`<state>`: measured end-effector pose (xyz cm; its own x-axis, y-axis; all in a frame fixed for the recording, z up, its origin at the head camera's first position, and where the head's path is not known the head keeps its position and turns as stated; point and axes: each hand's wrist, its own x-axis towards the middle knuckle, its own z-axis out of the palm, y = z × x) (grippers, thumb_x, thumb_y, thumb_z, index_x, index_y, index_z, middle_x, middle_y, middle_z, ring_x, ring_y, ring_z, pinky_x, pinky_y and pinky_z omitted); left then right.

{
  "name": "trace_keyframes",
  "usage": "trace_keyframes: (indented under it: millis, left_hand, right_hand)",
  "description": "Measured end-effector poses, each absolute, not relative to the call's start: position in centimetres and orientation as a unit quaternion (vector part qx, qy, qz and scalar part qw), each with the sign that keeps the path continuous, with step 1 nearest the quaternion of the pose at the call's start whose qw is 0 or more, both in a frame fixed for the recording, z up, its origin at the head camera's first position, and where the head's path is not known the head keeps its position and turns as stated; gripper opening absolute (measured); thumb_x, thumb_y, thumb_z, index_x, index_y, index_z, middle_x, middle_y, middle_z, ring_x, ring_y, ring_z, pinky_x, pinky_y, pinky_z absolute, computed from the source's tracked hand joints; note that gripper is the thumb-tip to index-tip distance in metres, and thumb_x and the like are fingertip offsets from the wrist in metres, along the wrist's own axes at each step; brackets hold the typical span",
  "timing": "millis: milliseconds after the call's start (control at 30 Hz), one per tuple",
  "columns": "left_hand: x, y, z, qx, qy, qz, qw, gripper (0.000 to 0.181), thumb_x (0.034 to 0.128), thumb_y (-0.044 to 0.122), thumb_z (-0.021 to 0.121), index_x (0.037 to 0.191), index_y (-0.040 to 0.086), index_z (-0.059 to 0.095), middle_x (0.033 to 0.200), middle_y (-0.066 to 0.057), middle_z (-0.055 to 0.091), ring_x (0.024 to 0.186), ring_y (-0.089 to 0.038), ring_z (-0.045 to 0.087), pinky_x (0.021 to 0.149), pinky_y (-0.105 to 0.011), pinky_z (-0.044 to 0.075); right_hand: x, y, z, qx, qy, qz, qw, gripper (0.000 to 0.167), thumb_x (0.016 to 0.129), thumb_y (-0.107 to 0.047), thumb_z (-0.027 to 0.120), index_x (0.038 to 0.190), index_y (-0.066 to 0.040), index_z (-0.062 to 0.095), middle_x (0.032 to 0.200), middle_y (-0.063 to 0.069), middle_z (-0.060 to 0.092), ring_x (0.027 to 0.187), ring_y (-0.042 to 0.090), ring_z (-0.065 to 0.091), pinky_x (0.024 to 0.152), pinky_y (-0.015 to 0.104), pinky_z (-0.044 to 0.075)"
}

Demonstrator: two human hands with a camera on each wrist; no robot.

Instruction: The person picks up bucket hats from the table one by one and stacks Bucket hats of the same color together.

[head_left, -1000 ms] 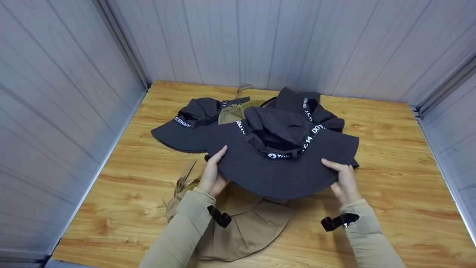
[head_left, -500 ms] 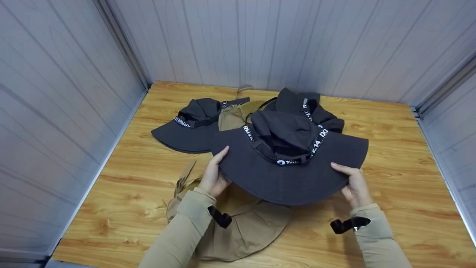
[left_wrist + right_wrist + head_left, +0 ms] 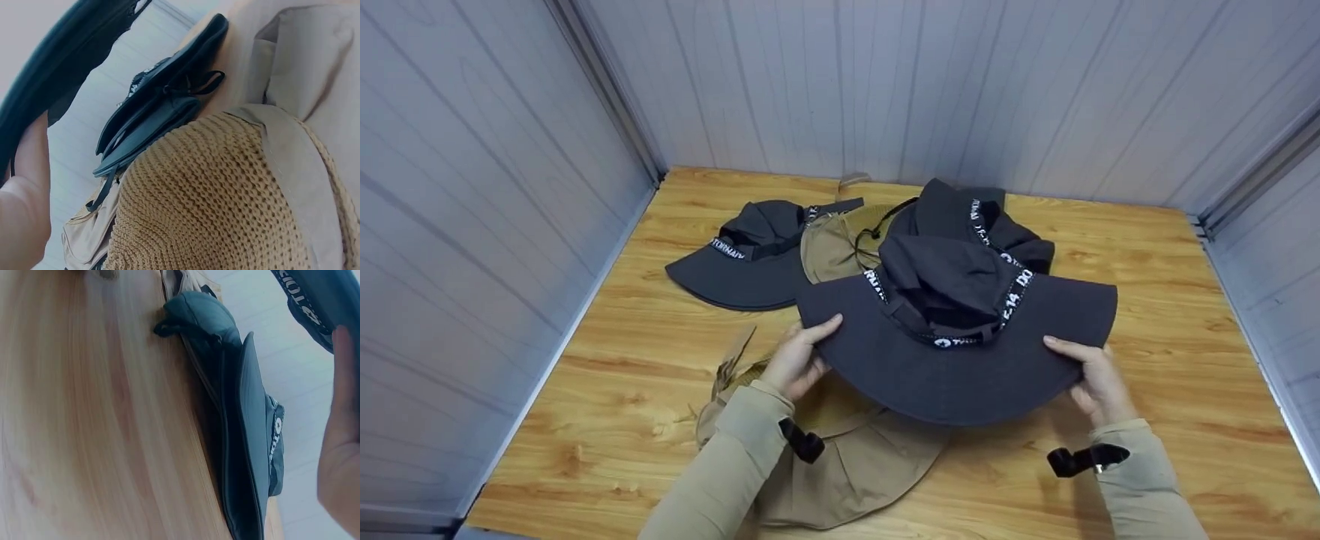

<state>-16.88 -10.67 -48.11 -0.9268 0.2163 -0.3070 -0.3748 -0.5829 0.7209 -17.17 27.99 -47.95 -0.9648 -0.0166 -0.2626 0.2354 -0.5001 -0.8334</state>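
Both hands hold a dark grey wide-brimmed hat (image 3: 945, 382) by its brim, raised above the table, with its lettered band facing up. On the brim's left side, my left hand (image 3: 797, 362) grips with the thumb on top. My right hand (image 3: 1099, 377) pinches the right side the same way, its other fingers underneath. Beneath the held hat lies a tan hat (image 3: 847, 472) with a knitted crown (image 3: 197, 191), partly hidden by the left forearm and the brim.
Behind lie a dark hat (image 3: 735, 270) at left, a tan hat (image 3: 832, 244) in the middle and another dark hat (image 3: 960, 206) at right, partly overlapping. Panelled walls (image 3: 840, 90) enclose the wooden table (image 3: 607, 397) on three sides.
The held hat has moved right and toward the person, with the right hand shifting the same way. More of the tan hat behind it shows, including a black cord.
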Motion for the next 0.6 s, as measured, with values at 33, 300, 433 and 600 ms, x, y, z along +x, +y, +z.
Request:
trace_keyframes:
  millis: [33,300,433,600]
  left_hand:
    - [-16.9,-10.6,-48.2,-0.091,0.43,0.882,0.169,0.021,0.1007,0.007,0.054,0.121,0.003,0.056,0.098,-0.004,0.072,0.088,-0.015,0.071,0.078,-0.031,0.059]
    - [-16.5,-9.5,-48.9,-0.082,0.456,0.867,0.184,0.025,0.0973,0.005,0.058,0.121,0.001,0.054,0.094,-0.003,0.072,0.085,-0.014,0.071,0.075,-0.031,0.059]
    - [-16.2,-8.8,-49.3,-0.078,0.47,0.857,0.196,0.031,0.095,0.005,0.061,0.125,0.002,0.053,0.096,-0.002,0.071,0.085,-0.015,0.07,0.076,-0.033,0.058]
    - [-15.8,-7.9,-49.7,-0.069,0.482,0.846,0.218,0.038,0.0963,0.012,0.061,0.132,0.004,0.053,0.102,-0.003,0.07,0.089,-0.016,0.069,0.081,-0.036,0.058]
  right_hand:
    - [-17.1,28.2,-47.9,0.11,0.501,-0.855,0.073,0.027,0.092,0.013,0.055,0.097,-0.01,0.069,0.09,0.003,0.074,0.083,0.014,0.073,0.076,0.028,0.061]
    - [-16.6,30.6,-47.3,0.128,0.509,-0.848,0.076,0.03,0.093,0.006,0.06,0.113,-0.016,0.058,0.096,0.0,0.074,0.086,0.014,0.073,0.076,0.027,0.06]
    - [-16.4,32.0,-47.0,0.142,0.505,-0.846,0.092,0.026,0.097,-0.005,0.06,0.117,-0.019,0.054,0.097,-0.002,0.074,0.088,0.013,0.072,0.076,0.027,0.06]
    - [-15.9,34.0,-46.8,0.156,0.527,-0.828,0.107,0.017,0.099,-0.012,0.059,0.113,-0.021,0.058,0.096,-0.003,0.075,0.086,0.011,0.072,0.075,0.026,0.06]
